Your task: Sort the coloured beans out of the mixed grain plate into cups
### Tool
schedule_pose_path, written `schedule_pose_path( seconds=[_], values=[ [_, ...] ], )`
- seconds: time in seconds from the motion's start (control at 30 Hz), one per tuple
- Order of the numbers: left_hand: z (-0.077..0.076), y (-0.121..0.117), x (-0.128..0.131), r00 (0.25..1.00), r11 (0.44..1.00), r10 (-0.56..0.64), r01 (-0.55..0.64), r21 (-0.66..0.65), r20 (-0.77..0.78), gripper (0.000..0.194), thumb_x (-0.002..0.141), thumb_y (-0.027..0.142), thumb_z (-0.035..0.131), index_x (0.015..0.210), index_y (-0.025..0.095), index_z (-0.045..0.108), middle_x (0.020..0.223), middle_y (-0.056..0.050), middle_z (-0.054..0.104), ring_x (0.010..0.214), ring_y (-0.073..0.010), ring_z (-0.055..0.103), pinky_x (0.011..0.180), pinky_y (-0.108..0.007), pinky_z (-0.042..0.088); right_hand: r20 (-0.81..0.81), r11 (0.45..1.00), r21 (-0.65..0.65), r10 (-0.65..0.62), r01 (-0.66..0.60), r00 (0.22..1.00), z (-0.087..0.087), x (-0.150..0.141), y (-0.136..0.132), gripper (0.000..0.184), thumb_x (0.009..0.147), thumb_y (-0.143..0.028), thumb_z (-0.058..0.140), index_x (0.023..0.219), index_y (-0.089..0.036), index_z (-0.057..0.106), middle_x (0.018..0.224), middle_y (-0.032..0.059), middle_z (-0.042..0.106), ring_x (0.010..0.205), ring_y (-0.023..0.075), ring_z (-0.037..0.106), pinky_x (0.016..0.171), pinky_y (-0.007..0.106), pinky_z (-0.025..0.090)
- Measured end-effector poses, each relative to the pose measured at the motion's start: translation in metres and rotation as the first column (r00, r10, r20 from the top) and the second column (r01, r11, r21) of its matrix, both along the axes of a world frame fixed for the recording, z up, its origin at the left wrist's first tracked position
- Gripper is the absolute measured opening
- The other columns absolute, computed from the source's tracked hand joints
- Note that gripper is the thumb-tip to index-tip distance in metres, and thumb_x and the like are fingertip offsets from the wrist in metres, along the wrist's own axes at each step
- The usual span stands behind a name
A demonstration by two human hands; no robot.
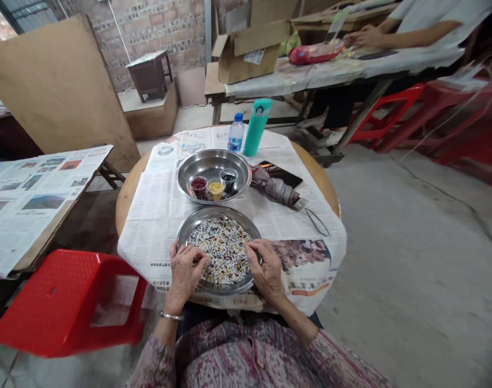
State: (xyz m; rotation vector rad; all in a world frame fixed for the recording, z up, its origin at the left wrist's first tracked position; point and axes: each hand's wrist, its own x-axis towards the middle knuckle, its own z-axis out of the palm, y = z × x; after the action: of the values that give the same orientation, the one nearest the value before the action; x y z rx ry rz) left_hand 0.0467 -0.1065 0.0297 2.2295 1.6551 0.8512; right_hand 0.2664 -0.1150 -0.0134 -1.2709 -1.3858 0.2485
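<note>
Flanking the pan (182, 230) of grains (221, 248) at eight and four o'clock, left hand (185, 268) and right hand (267, 268) curl; pinched contents, if any, indiscernible.

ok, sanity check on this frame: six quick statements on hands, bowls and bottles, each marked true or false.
1. The left hand and right hand are both at the near bowl. True.
2. The far bowl holds three small cups. True.
3. The left hand is lifting a cup. False: all three stand in the far bowl.
4. The blue-capped bottle and green bottle stand upright. True.
5. The blue-capped bottle is right of the green bottle. False: it's left in the picture.
6. The near bowl is closer to the bottles. False: the far bowl is.
</note>
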Motion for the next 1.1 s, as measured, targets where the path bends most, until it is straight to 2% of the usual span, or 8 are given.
schedule_pose_path(
  seconds=[0.27, 0.5, 0.73, 0.93, 1.1],
  values=[
    [-0.0021, 0.0005, -0.0005, 1.0, 0.999, 0.015, -0.014, 0.043, -0.026, 0.014, 0.094, 0.015, 0.064, 0.085, 0.025, 0.066, 0.085, 0.005, 0.074, 0.088, -0.018, 0.067, 0.119, -0.049, 0.025, 0.046, 1.0, 0.008, 0.005, -0.005, 0.999, 0.0003, 0.0008, 0.0009, 0.011, 0.097, -0.023, 0.059, 0.091, -0.021, 0.068, 0.089, 0.0048, 0.068, 0.086, 0.0197, 0.064, 0.079, 0.035, 0.052],
    [-0.0045, 0.0003, -0.0027, 0.999, 0.999, -0.009, 0.01, 0.032, -0.031, 0.016, 0.09, 0.01, 0.064, 0.088, 0.026, 0.066, 0.087, 0.005, 0.075, 0.088, -0.019, 0.068, 0.119, -0.051, 0.025, 0.086, 1.0, 0.011, 0.007, -0.008, 0.996, -0.0011, 0.0012, 0.0002, 0.011, 0.097, -0.02, 0.057, 0.093, -0.022, 0.067, 0.09, 0.0047, 0.067, 0.087, 0.0193, 0.064, 0.08, 0.035, 0.053],
    [-0.005, 0.0009, -0.0039, 1.0, 1.0, -0.014, 0.014, 0.018, -0.012, 0.033, 0.078, -0.005, 0.057, 0.087, 0.026, 0.065, 0.088, 0.005, 0.072, 0.091, -0.0193, 0.067, 0.12, -0.052, 0.024, 0.093, 1.0, -0.008, 0.023, -0.022, 0.995, -0.0023, 0.0016, 0.0001, 0.011, 0.097, -0.02, 0.057, 0.094, -0.022, 0.067, 0.091, 0.0041, 0.067, 0.088, 0.0193, 0.064, 0.081, 0.035, 0.053],
    [-0.0071, 0.0007, -0.0031, 1.0, 1.0, -0.001, 0.001, 0.028, -0.009, 0.019, 0.089, 0.008, 0.061, 0.088, 0.026, 0.065, 0.088, 0.004, 0.071, 0.092, -0.0198, 0.066, 0.119, -0.051, 0.026, 0.089, 0.999, -0.019, 0.035, -0.034, 0.995, -0.005, 0.002, 0.0008, 0.012, 0.098, -0.02, 0.055, 0.093, -0.022, 0.067, 0.091, 0.004, 0.067, 0.088, 0.0193, 0.064, 0.08, 0.034, 0.052],
    [-0.0086, 0.0009, -0.0031, 1.0, 1.0, -0.009, 0.009, 0.001, -0.007, 0.031, 0.082, -0.003, 0.056, 0.088, 0.026, 0.065, 0.088, 0.004, 0.071, 0.093, -0.0189, 0.066, 0.12, -0.051, 0.024, 0.089, 1.0, -0.019, 0.026, -0.025, 0.996, -0.0071, 0.0027, 0.0014, 0.013, 0.098, -0.023, 0.056, 0.092, -0.022, 0.068, 0.091, 0.0043, 0.068, 0.087, 0.0199, 0.064, 0.082, 0.036, 0.052]
  ],
)
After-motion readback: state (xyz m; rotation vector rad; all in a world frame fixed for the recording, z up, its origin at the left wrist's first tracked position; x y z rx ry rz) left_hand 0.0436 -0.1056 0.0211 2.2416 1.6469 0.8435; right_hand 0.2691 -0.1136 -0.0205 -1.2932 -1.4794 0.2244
